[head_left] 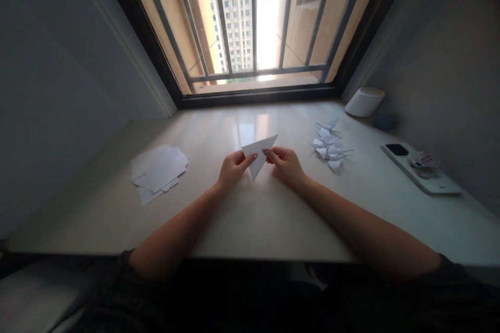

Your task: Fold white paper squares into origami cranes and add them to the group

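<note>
Between my two hands, just above the middle of the white counter (242,229), is a white sheet of paper folded into a triangle (258,152). One point of it aims down toward me, another up to the right. My left hand (233,167) pinches its left side, thumb on top. On the right edge, my right hand (287,162) grips the paper with its thumb laid over the front. The fingers behind the paper are partly hidden. To the left lies a loose stack of white paper sheets (159,169). A cluster of folded white paper cranes (328,143) sits to the right.
A phone (416,174) lies at the right with a small decorated grip on its back. A white cylindrical object (364,102) rests in the back right corner, near a dark blurred item (385,122). The barred window (258,96) closes off the far side.
</note>
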